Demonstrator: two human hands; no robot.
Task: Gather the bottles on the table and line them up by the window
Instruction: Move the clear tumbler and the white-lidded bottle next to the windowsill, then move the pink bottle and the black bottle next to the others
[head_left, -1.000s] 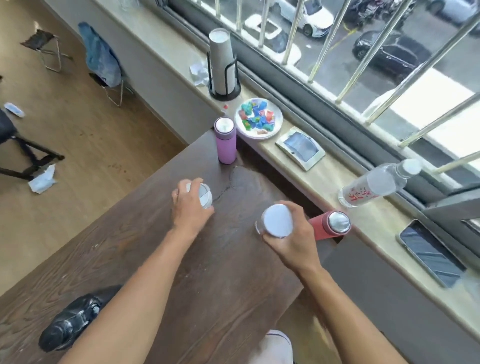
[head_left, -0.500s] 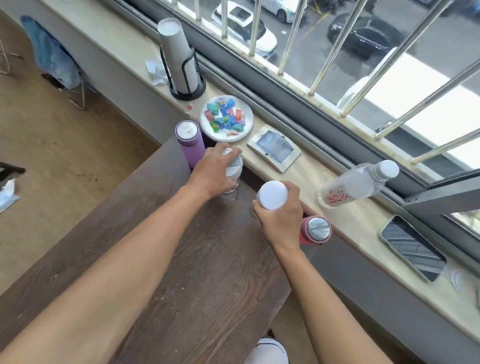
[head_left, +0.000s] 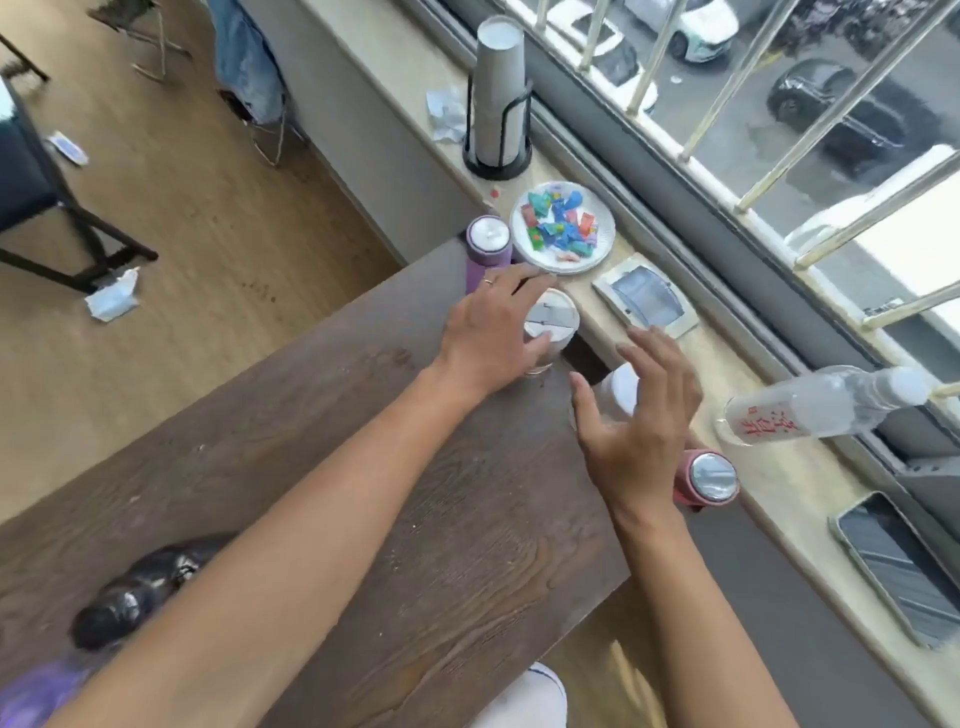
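Observation:
Along the table's (head_left: 322, 467) window edge stand a purple bottle (head_left: 485, 244), a clear bottle with a grey-white lid (head_left: 551, 321), a white-capped bottle (head_left: 623, 388) and a red bottle with a silver cap (head_left: 710, 475). My left hand (head_left: 488, 338) is wrapped around the clear lidded bottle. Just over the white-capped bottle, my right hand (head_left: 641, 421) hovers with fingers spread and mostly hides it. A clear water bottle with red print (head_left: 810, 410) stands tilted on the sill. A black bottle (head_left: 130, 597) lies at the table's near left.
On the window sill (head_left: 769, 467) are a paper plate of coloured candies (head_left: 563, 226), a cup stack in a black holder (head_left: 496, 93), a small grey tray (head_left: 644, 299) and a phone (head_left: 893, 566). Chairs and paper scraps are on the floor to the left.
My right hand has let go of the white-capped bottle and opened above it. My left hand still holds the clear lidded bottle beside the purple one. The view has shifted slightly.

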